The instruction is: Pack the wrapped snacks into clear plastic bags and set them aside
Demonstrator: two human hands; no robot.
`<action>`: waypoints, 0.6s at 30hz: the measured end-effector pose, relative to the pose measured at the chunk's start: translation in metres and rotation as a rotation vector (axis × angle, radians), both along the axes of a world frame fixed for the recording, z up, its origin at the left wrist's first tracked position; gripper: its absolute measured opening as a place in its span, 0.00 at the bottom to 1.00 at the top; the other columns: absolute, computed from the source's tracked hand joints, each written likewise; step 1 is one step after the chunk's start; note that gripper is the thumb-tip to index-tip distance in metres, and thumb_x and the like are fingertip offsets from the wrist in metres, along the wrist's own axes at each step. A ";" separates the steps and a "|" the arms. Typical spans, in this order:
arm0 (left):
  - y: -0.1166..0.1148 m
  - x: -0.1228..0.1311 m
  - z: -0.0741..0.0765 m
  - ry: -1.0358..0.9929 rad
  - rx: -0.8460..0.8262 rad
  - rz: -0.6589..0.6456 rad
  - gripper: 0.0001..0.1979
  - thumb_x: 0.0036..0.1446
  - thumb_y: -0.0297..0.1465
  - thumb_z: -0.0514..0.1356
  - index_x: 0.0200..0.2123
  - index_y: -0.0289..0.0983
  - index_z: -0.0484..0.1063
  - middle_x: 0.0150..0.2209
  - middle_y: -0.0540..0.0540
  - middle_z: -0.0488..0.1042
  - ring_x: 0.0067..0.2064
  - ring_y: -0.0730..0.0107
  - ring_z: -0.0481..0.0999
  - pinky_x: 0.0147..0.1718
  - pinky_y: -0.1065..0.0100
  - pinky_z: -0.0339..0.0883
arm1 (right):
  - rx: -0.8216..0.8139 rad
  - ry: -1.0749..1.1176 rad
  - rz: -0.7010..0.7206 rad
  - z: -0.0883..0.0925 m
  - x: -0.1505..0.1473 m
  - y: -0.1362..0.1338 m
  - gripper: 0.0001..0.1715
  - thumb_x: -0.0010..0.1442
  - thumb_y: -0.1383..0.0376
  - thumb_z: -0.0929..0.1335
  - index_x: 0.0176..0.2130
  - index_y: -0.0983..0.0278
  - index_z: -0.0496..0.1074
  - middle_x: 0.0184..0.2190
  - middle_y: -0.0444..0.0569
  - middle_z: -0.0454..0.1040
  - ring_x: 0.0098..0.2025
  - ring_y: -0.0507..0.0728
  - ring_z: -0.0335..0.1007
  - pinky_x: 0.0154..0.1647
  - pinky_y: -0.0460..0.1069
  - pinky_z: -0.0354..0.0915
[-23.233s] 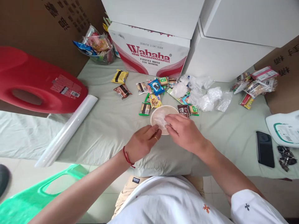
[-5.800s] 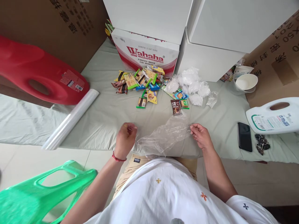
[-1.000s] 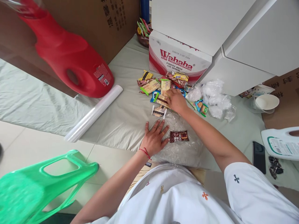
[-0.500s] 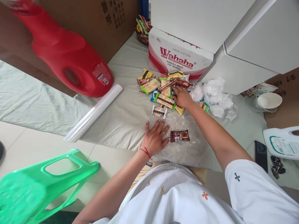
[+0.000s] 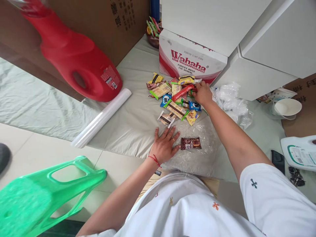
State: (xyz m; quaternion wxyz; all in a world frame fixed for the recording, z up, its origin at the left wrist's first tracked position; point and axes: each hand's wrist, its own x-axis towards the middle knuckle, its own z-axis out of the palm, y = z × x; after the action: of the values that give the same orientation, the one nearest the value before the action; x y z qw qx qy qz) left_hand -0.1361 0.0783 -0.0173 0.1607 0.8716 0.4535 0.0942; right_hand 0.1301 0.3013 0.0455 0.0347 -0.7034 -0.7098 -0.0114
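Seemingly a home: pale green cloth [image 5: 138, 130] spreads around the left hand [image 5: 163, 146]; to that hand's left are a red plastic jug [image 5: 74, 56], a bright green plastic stool [image 5: 27, 197] and pale floor tiles [image 5: 120, 169]; a white-and-red cardboard water carton [image 5: 191, 59] stands just beyond the right hand [image 5: 203, 93], a black phone [image 5: 277, 161] well to its right.

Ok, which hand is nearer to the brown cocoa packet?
Left. The left hand lies flat just to the left of the cocoa packet; the right hand is farther off, beyond it, at the snack pile.
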 end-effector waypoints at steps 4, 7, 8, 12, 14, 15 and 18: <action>0.000 0.000 -0.001 0.002 0.002 0.000 0.32 0.71 0.51 0.47 0.72 0.47 0.60 0.76 0.45 0.52 0.76 0.47 0.53 0.72 0.29 0.26 | 0.033 0.012 -0.035 -0.005 0.002 0.008 0.22 0.71 0.61 0.62 0.59 0.63 0.73 0.58 0.61 0.68 0.59 0.70 0.62 0.54 0.60 0.66; -0.001 0.000 -0.002 0.000 0.011 0.005 0.32 0.71 0.52 0.47 0.72 0.48 0.60 0.76 0.45 0.52 0.76 0.48 0.53 0.72 0.30 0.27 | 0.069 0.064 -0.027 -0.009 0.008 0.010 0.23 0.73 0.59 0.60 0.57 0.65 0.74 0.55 0.62 0.69 0.58 0.69 0.62 0.53 0.59 0.64; -0.001 0.000 -0.002 -0.001 0.011 0.007 0.32 0.71 0.52 0.47 0.72 0.47 0.60 0.76 0.45 0.52 0.76 0.48 0.53 0.72 0.30 0.27 | 0.083 0.086 -0.029 -0.010 0.010 0.010 0.23 0.73 0.59 0.59 0.57 0.66 0.75 0.54 0.63 0.70 0.57 0.69 0.62 0.52 0.59 0.64; 0.000 0.000 -0.003 -0.011 -0.001 0.003 0.32 0.71 0.52 0.48 0.72 0.47 0.61 0.76 0.45 0.52 0.76 0.48 0.53 0.72 0.29 0.26 | 0.183 0.161 -0.091 -0.009 0.009 0.007 0.26 0.75 0.58 0.57 0.54 0.70 0.76 0.51 0.63 0.70 0.56 0.67 0.63 0.54 0.59 0.63; 0.000 0.000 -0.003 -0.014 -0.004 0.002 0.32 0.71 0.52 0.49 0.72 0.47 0.61 0.76 0.45 0.52 0.76 0.47 0.53 0.71 0.29 0.26 | 0.259 0.179 -0.071 -0.003 -0.005 0.008 0.26 0.75 0.59 0.56 0.53 0.71 0.75 0.51 0.63 0.70 0.57 0.68 0.62 0.56 0.61 0.63; 0.000 0.000 -0.003 -0.015 -0.005 0.003 0.32 0.71 0.52 0.49 0.72 0.47 0.61 0.76 0.45 0.52 0.76 0.47 0.53 0.71 0.29 0.26 | 0.280 0.185 -0.017 0.000 -0.017 0.010 0.26 0.75 0.59 0.56 0.53 0.70 0.75 0.51 0.62 0.70 0.58 0.68 0.61 0.57 0.63 0.63; 0.000 0.000 -0.002 -0.011 -0.005 0.006 0.32 0.71 0.52 0.49 0.72 0.48 0.61 0.76 0.45 0.52 0.76 0.46 0.53 0.72 0.29 0.27 | 0.219 0.186 0.301 0.005 -0.070 0.015 0.25 0.75 0.58 0.57 0.55 0.67 0.74 0.51 0.61 0.72 0.60 0.69 0.60 0.61 0.66 0.61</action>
State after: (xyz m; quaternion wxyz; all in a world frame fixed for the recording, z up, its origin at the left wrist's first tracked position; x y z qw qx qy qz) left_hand -0.1361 0.0785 -0.0193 0.1653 0.8693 0.4552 0.0984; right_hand 0.0604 0.3163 0.0506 0.1777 -0.5797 -0.7951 -0.0180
